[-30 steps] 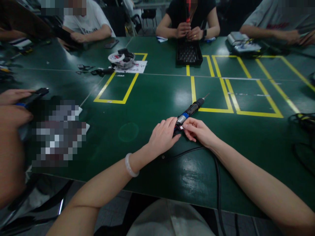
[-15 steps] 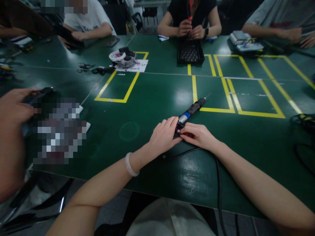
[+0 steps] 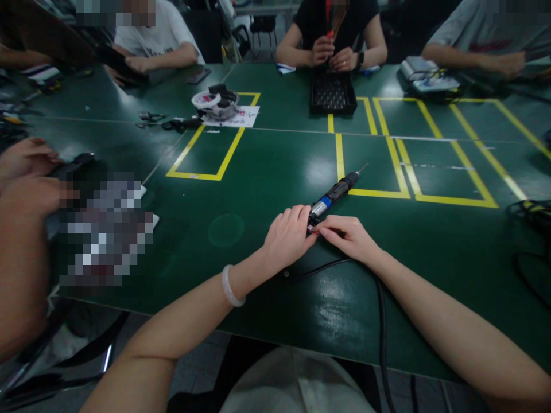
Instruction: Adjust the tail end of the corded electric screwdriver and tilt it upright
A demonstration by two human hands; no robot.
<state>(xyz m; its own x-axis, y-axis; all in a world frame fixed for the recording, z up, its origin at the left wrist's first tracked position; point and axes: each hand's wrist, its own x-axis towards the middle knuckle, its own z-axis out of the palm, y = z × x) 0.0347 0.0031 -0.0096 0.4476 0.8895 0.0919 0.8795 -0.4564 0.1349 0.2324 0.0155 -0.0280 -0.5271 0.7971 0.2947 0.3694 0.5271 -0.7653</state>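
Note:
An electric screwdriver lies slantwise on the green table, its thin bit pointing away to the upper right. Part of its casing is off, so a silver body with a blue band shows. My left hand is closed round its rear part and steadies it. At that rear end, beside a small white and reddish part, my right hand holds its thumb and forefinger pinched together. What lies between those fingertips is too small to make out. A black cable passes under my right wrist and off the table's near edge.
Yellow tape marks boxes on the table. Across from me, a person works over a black tray. Tape rolls sit on paper at the back left. Another person's hand is at the left; coiled cables lie right.
My right fingers have shifted slightly at the screwdriver's rear end, drawing closer together. The screwdriver and my left hand stay nearly in place. At the left, the neighbour's second hand has come into view.

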